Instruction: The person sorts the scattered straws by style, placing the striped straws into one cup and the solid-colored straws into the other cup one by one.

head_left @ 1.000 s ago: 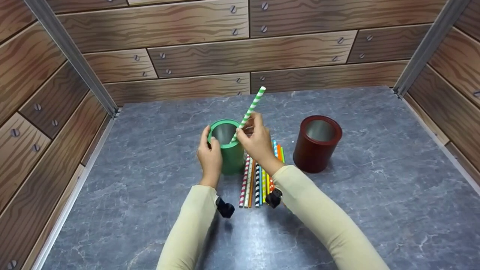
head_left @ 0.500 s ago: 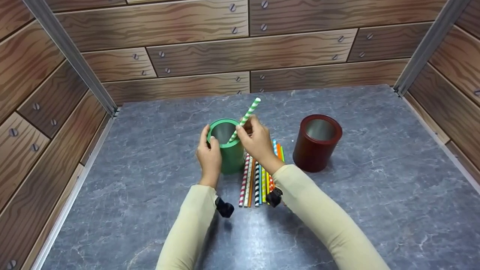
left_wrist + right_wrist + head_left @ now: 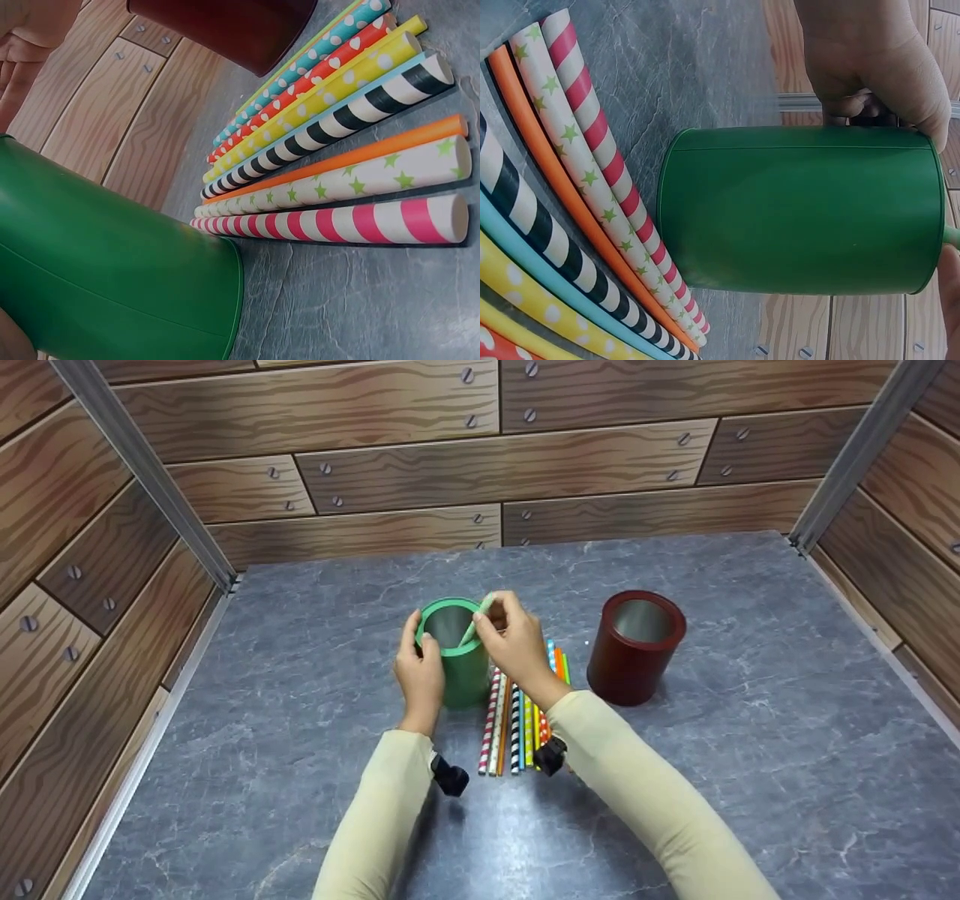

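In the head view my left hand grips the left side of a green cylindrical cup, which stands upright on the table. My right hand pinches a green and white striped paper straw over the cup's right rim. The straw leans, with its lower end inside the cup and its upper part mostly hidden by the fingers. In the right wrist view the left hand holds the cup near its rim. Patterned paper straws lie beside the cup's base.
A dark red cylindrical cup stands upright to the right of the straws. The loose straws include striped, dotted, starred and plain ones. Wood-patterned walls enclose the grey marbled table at the back and sides.
The striped straw has slid down, so less of it shows above my right fingers; its green and white bands now look blurred. Both hands and the green cup have barely moved.
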`<move>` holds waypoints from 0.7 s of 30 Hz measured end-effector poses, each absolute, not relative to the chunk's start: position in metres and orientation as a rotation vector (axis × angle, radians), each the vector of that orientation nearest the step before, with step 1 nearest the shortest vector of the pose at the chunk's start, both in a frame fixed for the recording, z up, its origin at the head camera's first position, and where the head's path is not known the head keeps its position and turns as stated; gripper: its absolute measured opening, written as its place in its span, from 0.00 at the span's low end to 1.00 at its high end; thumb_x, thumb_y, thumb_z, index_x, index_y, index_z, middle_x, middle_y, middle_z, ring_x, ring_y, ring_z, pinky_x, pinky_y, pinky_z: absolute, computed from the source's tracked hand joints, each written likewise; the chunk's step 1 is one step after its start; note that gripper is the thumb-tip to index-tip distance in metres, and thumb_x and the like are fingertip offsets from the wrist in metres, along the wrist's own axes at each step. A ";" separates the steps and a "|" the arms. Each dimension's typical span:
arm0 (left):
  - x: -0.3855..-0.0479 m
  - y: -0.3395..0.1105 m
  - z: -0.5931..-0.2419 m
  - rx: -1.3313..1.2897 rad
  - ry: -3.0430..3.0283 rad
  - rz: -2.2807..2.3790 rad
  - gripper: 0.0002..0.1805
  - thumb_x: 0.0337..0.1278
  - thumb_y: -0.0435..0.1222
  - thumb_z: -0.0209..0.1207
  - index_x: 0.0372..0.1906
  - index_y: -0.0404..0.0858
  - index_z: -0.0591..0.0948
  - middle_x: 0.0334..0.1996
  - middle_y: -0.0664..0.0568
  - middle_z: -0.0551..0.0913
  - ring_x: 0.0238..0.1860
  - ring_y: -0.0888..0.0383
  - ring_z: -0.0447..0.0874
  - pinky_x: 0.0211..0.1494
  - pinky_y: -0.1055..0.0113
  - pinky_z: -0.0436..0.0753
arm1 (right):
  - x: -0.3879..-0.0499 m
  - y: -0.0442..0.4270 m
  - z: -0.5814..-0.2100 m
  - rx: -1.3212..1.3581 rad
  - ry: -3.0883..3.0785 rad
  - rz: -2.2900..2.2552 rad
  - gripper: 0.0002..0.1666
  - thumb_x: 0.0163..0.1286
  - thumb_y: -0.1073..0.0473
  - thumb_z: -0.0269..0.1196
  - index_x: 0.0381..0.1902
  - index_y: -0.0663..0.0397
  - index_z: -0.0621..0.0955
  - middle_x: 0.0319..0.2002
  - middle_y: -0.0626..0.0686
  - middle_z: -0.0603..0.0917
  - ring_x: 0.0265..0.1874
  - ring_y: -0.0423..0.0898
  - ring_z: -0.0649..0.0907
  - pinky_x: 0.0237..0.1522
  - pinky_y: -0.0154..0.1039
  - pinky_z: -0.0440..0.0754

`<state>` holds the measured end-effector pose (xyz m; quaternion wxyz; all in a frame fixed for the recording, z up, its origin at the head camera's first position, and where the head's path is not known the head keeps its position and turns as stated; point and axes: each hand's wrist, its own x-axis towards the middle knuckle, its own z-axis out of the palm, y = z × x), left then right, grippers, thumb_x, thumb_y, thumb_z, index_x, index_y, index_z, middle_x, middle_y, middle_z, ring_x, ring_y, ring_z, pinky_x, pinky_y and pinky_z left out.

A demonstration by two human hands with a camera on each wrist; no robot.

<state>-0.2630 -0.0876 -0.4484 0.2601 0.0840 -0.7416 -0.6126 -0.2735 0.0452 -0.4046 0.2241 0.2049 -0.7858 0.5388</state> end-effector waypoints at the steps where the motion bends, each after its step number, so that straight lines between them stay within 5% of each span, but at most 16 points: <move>1: -0.263 -0.088 -0.449 0.225 -2.006 -1.668 0.23 0.65 0.35 0.44 0.64 0.44 0.70 0.17 0.47 0.70 0.16 0.61 0.60 0.26 0.67 0.66 | -0.273 0.046 -0.405 0.568 -2.168 1.481 0.08 0.65 0.62 0.57 0.40 0.60 0.74 0.29 0.54 0.81 0.27 0.44 0.80 0.31 0.36 0.78; 4: -0.264 -0.087 -0.450 0.225 -2.003 -1.668 0.23 0.65 0.35 0.44 0.64 0.43 0.70 0.17 0.50 0.69 0.17 0.61 0.60 0.26 0.67 0.65 | -0.274 0.046 -0.405 0.568 -2.170 1.459 0.08 0.65 0.62 0.58 0.40 0.60 0.75 0.29 0.54 0.81 0.27 0.44 0.80 0.31 0.36 0.78; 10: -0.264 -0.087 -0.449 0.225 -1.988 -1.651 0.23 0.64 0.34 0.45 0.63 0.41 0.71 0.40 0.42 0.82 0.22 0.58 0.66 0.30 0.66 0.68 | -0.274 0.047 -0.406 0.578 -2.167 1.454 0.07 0.65 0.63 0.58 0.39 0.61 0.75 0.29 0.54 0.81 0.28 0.45 0.80 0.32 0.36 0.78; 16: -0.264 -0.087 -0.449 0.239 -1.997 -1.654 0.23 0.64 0.34 0.45 0.64 0.42 0.70 0.31 0.41 0.79 0.19 0.59 0.62 0.28 0.66 0.67 | -0.275 0.047 -0.407 0.581 -2.153 1.466 0.07 0.64 0.63 0.58 0.38 0.62 0.75 0.28 0.55 0.81 0.28 0.45 0.80 0.31 0.35 0.79; 21: -0.264 -0.088 -0.449 0.248 -2.009 -1.651 0.23 0.64 0.35 0.45 0.64 0.43 0.70 0.39 0.42 0.82 0.23 0.57 0.68 0.31 0.65 0.69 | -0.275 0.047 -0.407 0.574 -2.141 1.507 0.07 0.62 0.65 0.60 0.37 0.62 0.75 0.28 0.56 0.81 0.28 0.46 0.81 0.31 0.34 0.79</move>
